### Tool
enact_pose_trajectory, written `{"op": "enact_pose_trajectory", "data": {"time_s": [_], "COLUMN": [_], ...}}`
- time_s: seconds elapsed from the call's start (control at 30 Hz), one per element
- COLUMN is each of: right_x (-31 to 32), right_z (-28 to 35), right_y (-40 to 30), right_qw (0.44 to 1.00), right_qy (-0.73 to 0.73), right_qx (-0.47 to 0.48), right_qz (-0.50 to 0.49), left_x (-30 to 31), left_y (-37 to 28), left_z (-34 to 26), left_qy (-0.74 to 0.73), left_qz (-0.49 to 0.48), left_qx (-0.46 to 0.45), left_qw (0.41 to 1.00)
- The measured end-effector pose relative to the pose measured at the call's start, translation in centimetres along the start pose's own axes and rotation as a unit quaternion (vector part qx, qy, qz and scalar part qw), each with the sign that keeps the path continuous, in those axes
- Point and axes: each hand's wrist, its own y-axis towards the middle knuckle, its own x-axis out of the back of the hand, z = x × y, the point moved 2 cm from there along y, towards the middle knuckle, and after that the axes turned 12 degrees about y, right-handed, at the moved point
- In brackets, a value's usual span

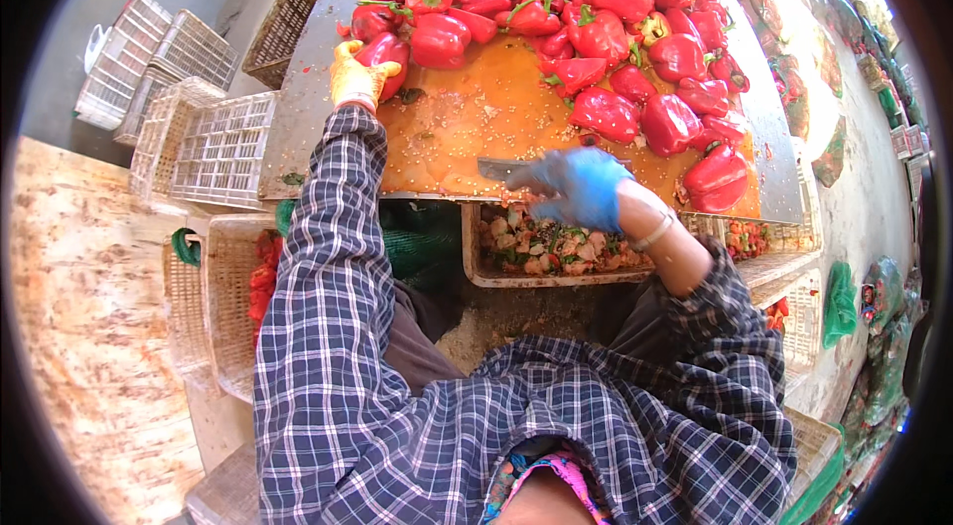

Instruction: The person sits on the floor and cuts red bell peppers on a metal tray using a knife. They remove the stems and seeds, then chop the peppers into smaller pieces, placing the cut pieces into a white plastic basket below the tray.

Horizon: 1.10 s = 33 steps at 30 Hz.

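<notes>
My left hand [354, 77], in a yellow glove, grips a red bell pepper [389, 57] at the left side of the pile. My right hand [584, 186], in a blue glove and blurred, is over the table's near edge around a knife [500, 168]. The knife's blade points left; most of its handle is hidden by the glove. Many whole red bell peppers [599, 34], some with green stems, cover the far and right parts of the table. Pale seeds are scattered over the wet orange tabletop [454, 130].
Beneath the table edge, a crate [476, 276] holds pepper cores and scraps. Red pepper pieces [264, 276] fill a plastic crate [223, 302] at my left. White crates [223, 145] are stacked farther left beside a wooden board [89, 316]. Green netting [840, 305] lies on the right.
</notes>
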Motion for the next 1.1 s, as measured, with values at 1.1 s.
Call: {"op": "enact_pose_trajectory", "data": {"time_s": [1.1], "right_x": [-8.0], "right_z": [2.0], "right_y": [-3.3], "right_qw": [0.938], "right_qy": [0.195], "right_qx": [-0.127], "right_qz": [-0.258], "left_x": [-0.4], "left_y": [-20.5], "left_z": [-4.7], "left_qy": [-0.144], "left_qz": [0.015], "left_qx": [-0.158], "left_qw": [0.977]}}
